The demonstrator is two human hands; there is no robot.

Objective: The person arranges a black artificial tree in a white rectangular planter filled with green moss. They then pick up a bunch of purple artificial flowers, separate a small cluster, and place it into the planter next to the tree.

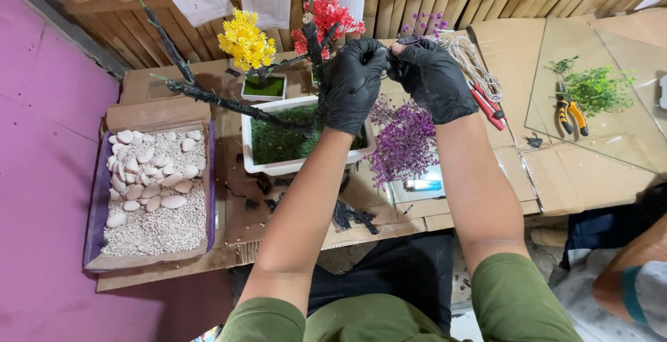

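Cardboard (590, 175) covered your bench, pebble box (156, 189) at left within reach, and your gloved left hand (354, 85) gripped the black trunk (316, 71) above the white planter (292, 165) to steady it while your right hand (432, 79) pinched a purple sprig (424, 26) against it.

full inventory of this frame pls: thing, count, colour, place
White planter: 1, green moss, centre.
Black branch: 1, angled left from planter.
Yellow flower cluster: 1, in small white pot, rear.
Red flower cluster: 1, rear centre.
Purple sprigs: 1 bunch, right of planter.
Box of pebbles and gravel: 1, white, left.
Red cutters: 1, beside twine coil.
Yellow-handled pliers: 1, on glass sheet, by green sprigs.
Left hand: black glove, on the trunk.
Right hand: black glove, meeting left.
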